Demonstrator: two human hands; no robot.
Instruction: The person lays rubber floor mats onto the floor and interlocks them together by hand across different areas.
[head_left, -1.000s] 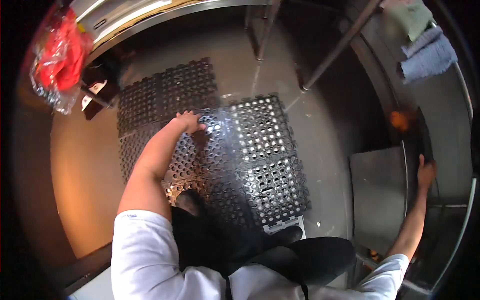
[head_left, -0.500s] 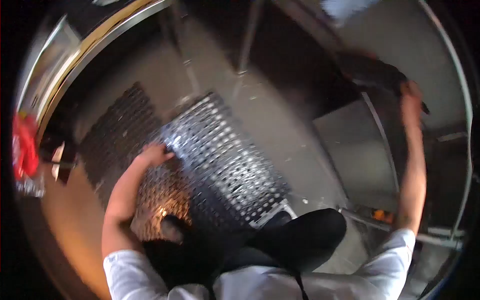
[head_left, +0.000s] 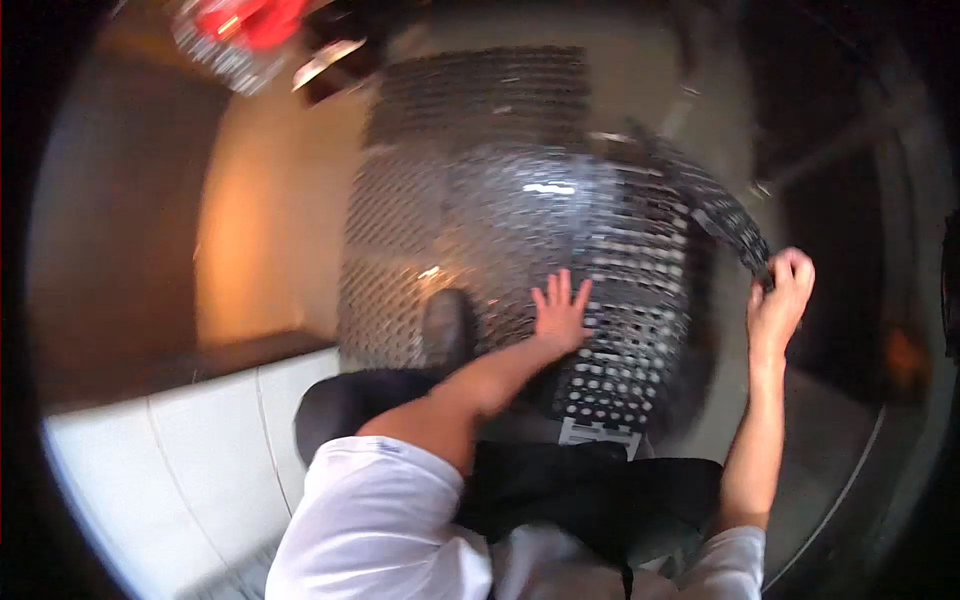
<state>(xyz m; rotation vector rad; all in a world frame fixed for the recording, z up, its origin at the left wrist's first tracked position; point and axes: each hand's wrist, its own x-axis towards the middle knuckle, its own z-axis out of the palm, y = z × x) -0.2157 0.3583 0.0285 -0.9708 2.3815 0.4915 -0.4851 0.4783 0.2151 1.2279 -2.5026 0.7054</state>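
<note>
A black perforated rubber mat [head_left: 625, 375] lies on the floor in front of me, pale spots showing through its holes. My left hand [head_left: 562, 318] is open, fingers spread, over the left part of this mat; whether it presses on it I cannot tell. Out to the right, my right hand [head_left: 783, 295] grips the end of a dark holed mat piece [head_left: 725, 215], raised and curving away toward the far side. Motion blur hides whether that piece joins the mat below. To the left, more dark holed matting [head_left: 400, 225] covers the floor, wet and shiny in places.
My shoe [head_left: 447, 325] stands on the left matting. White tiles [head_left: 215, 445] and a brown ledge [head_left: 190, 375] are at lower left. A red item [head_left: 262, 22] in clear plastic is at upper left. Dark, blurred surfaces border the right side.
My view has swung left. The right hand, still gripping the dark mat piece, has brought it down and inward beside the floor mat. My left hand has moved right across the matting, fingers now spread.
</note>
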